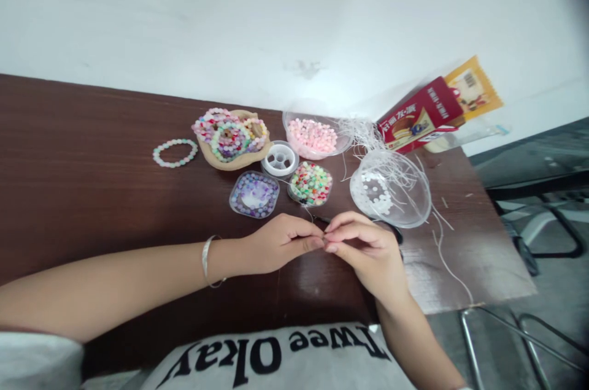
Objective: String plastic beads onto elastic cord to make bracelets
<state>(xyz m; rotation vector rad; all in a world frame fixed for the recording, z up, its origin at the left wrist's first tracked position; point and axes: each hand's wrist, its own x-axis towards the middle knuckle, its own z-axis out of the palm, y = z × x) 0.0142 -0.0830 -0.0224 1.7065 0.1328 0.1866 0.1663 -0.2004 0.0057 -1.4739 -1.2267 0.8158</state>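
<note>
My left hand and my right hand meet fingertip to fingertip just above the table. Both are closed in a pinch, and whatever lies between the fingers is too small to make out. A thin pale cord shows just behind the left fingertips. Beyond the hands stand a clear box of multicolored beads and a clear box of purple beads. Past my right hand is a clear bowl with white beads and cut cord in it. A dark object, partly hidden, lies behind the right hand.
A tan tray holds several beaded bracelets, and one bracelet lies left of it. A white spool, a bowl of pink beads, tangled white cord and a red snack box stand along the wall.
</note>
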